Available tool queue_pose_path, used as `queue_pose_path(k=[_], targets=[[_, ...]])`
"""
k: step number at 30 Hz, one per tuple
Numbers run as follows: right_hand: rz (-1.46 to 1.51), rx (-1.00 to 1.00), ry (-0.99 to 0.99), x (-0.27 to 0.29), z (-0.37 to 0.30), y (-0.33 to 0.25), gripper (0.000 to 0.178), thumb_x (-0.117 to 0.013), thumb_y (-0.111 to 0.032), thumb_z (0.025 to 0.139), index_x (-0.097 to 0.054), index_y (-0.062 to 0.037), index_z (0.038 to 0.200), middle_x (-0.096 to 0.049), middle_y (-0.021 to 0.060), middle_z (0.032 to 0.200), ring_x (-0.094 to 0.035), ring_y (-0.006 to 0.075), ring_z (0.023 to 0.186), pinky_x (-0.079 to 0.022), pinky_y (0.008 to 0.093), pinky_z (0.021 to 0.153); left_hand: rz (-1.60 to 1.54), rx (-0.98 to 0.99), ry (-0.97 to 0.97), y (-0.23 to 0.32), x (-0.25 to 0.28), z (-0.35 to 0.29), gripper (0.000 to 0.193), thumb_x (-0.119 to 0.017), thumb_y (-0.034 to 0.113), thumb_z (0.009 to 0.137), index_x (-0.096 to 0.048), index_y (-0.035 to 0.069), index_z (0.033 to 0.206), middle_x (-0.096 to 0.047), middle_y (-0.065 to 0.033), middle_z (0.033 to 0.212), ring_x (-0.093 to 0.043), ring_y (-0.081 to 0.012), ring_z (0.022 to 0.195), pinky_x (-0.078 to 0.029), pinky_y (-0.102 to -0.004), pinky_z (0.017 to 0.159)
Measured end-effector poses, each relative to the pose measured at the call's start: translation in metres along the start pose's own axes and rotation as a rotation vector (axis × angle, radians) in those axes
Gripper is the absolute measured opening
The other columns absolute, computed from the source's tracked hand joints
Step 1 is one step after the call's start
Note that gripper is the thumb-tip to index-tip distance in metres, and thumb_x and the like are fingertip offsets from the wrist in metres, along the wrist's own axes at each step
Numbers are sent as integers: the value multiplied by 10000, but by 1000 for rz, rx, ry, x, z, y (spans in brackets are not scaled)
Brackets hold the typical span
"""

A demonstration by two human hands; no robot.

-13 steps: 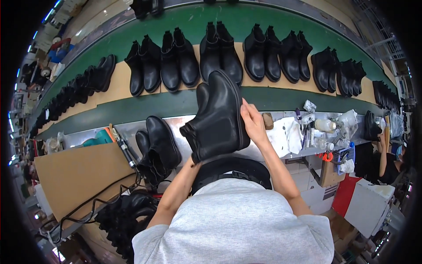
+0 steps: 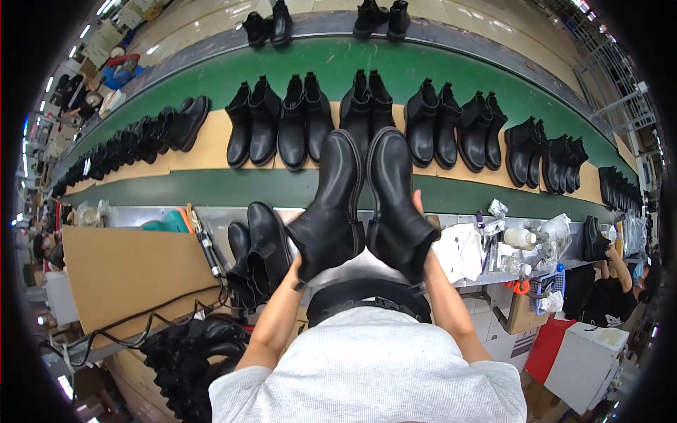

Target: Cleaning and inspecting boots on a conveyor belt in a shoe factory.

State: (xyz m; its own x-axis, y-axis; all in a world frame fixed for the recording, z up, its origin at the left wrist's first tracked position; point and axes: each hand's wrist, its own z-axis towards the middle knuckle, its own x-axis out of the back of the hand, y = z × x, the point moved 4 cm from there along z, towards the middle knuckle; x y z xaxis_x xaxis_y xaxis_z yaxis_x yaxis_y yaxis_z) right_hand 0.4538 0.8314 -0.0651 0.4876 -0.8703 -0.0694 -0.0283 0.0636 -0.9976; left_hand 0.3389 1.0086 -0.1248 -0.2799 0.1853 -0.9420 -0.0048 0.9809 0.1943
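Note:
Two black leather ankle boots are held up before my body, soles turned toward each other and toes pointing away. My left hand [image 2: 294,272] is closed on the left ankle boot [image 2: 330,211], its fingers mostly hidden behind the shaft. On the other side my right hand [image 2: 430,266] grips the right ankle boot [image 2: 396,211], and a fingertip shows past its outer edge. The heels are close together with a narrow gap. Another pair of black boots [image 2: 266,236] stands on the metal bench edge, left of my left hand.
Several pairs of black boots [image 2: 307,127] line brown board on the green conveyor [image 2: 240,187]. At left are a cardboard sheet [image 2: 134,275], a corded tool [image 2: 204,243] and black cables. White cloth [image 2: 460,250] and plastic bottles [image 2: 520,238] lie right; a co-worker [image 2: 613,289] sits beyond.
The boots, earlier overlapping with one mostly hidden, are now spread side by side. My right hand has moved from the sole edge to the right boot's shaft. The view has tilted up.

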Motion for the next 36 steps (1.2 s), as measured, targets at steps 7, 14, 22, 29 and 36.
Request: queue_pose_path(k=[7, 14, 22, 29, 36], targets=[[-484, 293, -126, 10, -14, 1, 329, -530, -189, 876, -511, -36, 1167, -572, 121, 1077, -577, 207, 931, -468, 329, 827, 255, -188, 236, -15, -62, -17, 424, -385, 352, 955, -503, 4, 1167, -600, -157, 943, -585, -202, 858, -485, -314, 776], [-114, -223, 46, 26, 11, 2, 568, -478, -425, 902, -468, 61, 1196, -586, 159, 1095, -546, 266, 1035, -408, 351, 887, 819, -259, 426, 19, -31, -26, 420, -550, 278, 903, -504, -26, 1189, -587, -79, 1049, -557, -147, 922, -422, -264, 857], [-653, -64, 63, 43, 16, -29, 562, -537, -469, 855, -504, 10, 1148, -624, 216, 1004, -596, 350, 970, -447, 378, 821, 1717, -261, 110, 51, -106, -41, 673, -725, 220, 749, -428, -55, 1287, -596, -119, 1067, -578, -157, 899, -472, -289, 785], [631, -661, 21, 26, 3, 24, 449, -493, -379, 907, -516, -57, 1219, -572, 80, 1194, -545, 188, 1088, -411, 344, 970, 715, -95, 492, 28, -82, -15, 515, -694, 372, 785, -572, -67, 1024, -631, -107, 931, -622, -165, 811, -509, -273, 699], [732, -724, 73, -2, -3, -3, 370, -508, -360, 908, -569, -78, 1140, -631, 38, 1072, -596, 147, 984, -461, 316, 869, 538, -135, 534, 20, -74, -5, 549, -733, 286, 759, -501, -69, 1108, -601, -111, 976, -614, -188, 865, -506, -291, 773]])
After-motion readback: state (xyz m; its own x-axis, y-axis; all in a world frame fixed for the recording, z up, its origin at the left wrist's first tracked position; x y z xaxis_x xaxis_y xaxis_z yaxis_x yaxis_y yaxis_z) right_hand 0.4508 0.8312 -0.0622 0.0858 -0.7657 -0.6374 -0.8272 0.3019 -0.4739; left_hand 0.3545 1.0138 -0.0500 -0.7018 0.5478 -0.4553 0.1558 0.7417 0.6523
